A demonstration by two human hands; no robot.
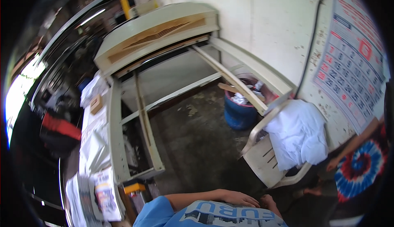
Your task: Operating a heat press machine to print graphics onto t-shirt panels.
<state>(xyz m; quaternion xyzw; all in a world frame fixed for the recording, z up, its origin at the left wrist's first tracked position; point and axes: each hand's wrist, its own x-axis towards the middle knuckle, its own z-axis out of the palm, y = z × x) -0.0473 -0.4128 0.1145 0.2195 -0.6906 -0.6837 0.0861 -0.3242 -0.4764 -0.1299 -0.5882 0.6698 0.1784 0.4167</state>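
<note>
My left hand (241, 198) rests against the front of my blue shirt (164, 212), its fingers stretched out and no object showing in it. Close beside it, my right hand (269, 202) is only partly in view; its fingers are mostly hidden. Ahead of me stands a cream bed-like frame (119, 132) with open rails. Its curved headboard (164, 17) has a tan panel with dark wavy lines. Both hands are apart from the frame. To the right, a beige plastic chair (262, 161) holds a bulky white bag or cloth bundle (297, 132).
A blue bin (238, 114) with scraps stands beneath the right rail. Stacked newspapers (107, 194), a small brown box (96, 104) and a yellow-and-black object (135, 188) are at left. At right, a person in a tie-dye garment (361, 167) is near a wall calendar (349, 58).
</note>
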